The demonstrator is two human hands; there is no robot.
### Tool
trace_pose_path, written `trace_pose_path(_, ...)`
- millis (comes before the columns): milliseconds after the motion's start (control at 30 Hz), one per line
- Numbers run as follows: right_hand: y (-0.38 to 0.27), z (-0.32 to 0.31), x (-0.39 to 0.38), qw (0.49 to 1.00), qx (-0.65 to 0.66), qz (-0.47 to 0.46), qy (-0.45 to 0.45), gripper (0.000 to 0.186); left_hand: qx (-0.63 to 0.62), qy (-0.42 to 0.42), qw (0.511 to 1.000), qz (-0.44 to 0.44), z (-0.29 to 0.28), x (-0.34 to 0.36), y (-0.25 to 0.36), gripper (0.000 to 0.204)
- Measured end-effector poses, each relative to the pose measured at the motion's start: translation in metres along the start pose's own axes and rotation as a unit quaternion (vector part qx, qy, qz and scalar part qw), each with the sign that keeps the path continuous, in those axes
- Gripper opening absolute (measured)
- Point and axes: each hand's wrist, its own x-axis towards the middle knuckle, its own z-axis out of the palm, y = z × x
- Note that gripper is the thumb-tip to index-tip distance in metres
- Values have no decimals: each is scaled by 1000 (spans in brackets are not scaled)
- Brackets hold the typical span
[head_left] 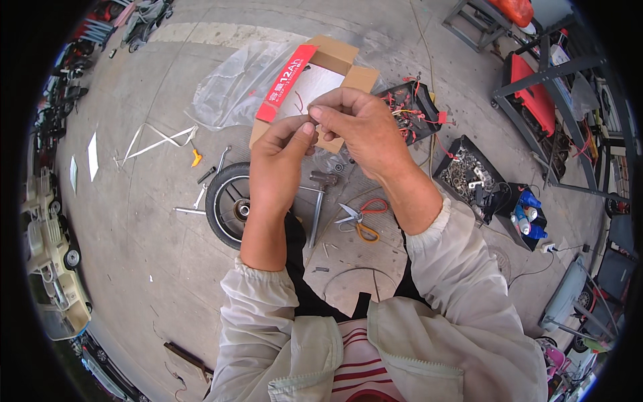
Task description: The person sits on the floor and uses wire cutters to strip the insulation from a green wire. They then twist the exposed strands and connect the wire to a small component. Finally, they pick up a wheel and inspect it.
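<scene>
My left hand [284, 147] and my right hand [365, 130] are raised in front of me, their fingertips pinched close together. A thin red wire [299, 102] sticks up from between the fingers; its rest is hidden by them. Behind the hands an open cardboard box [276, 84] with a red flap and white lining lies on the floor. Under my left forearm is a small black-tyred wheel [217, 209]. Below my right hand lie scissors with orange and red handles [362, 218], and a hammer [321, 191] rests between them and the wheel.
Clear plastic sheeting [228, 84] spreads beside the box. On the right stand a black tray of wires and connectors [423, 107], a bin of metal parts [472, 174] and a box of bottles [526, 218]. A yellow-handled tool [196, 158] lies left. Metal racks [536, 114] line the right side.
</scene>
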Motion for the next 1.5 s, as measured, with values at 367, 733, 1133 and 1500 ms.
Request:
trace_pose_path(367,-3,-5,-4,999,-1,-48,16,9,-66,36,997,-5,17,2,-2,21)
trace_pose_path(733,3,0,-8,941,-262,-203,73,14,-208,40,977,-33,16,3,1,16)
trace_pose_path(1133,-3,9,-11,813,-443,-370,76,33,-173,58,983,-23,13,1,5,18)
trace_pose_path(1500,-2,8,-8,850,-396,-342,67,16,-112,40,993,-2,5,-3,8,16)
